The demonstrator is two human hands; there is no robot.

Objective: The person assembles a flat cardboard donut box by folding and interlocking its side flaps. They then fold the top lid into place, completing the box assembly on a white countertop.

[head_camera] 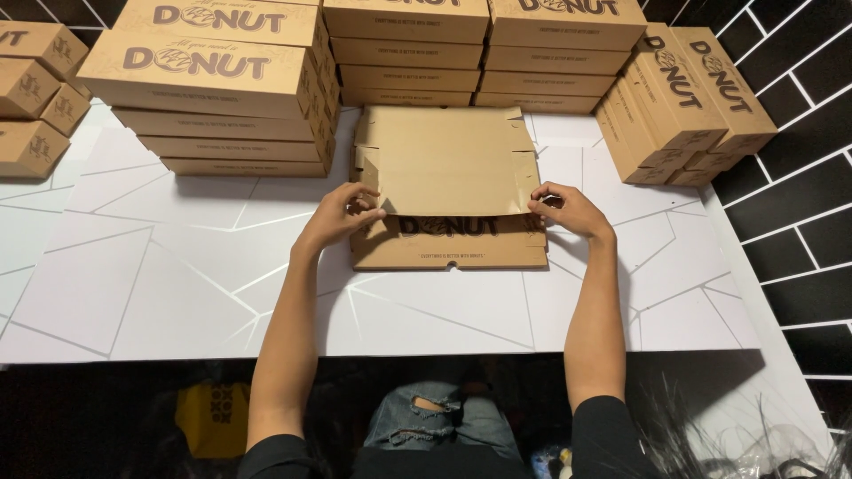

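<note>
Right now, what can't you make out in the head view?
- Fingertips of the left hand and right hand: curled over the edge of the flat cardboard box, so the grip is hidden.
- Box stacks at the back: cut off by the top edge; height unknown.
- Yellow item under the table: dark and too dim to identify.
- Stack at far left: cut by the left edge.

There is a single view, from a camera worn on the person's head, tilted steeply down and forward over the white table with thin grey line pattern [177, 284]. It sits close, within arm's reach. The table's far edge lies toward twelve o'clock, the person's torn blue-jeaned knees [435, 421] at six.
</note>
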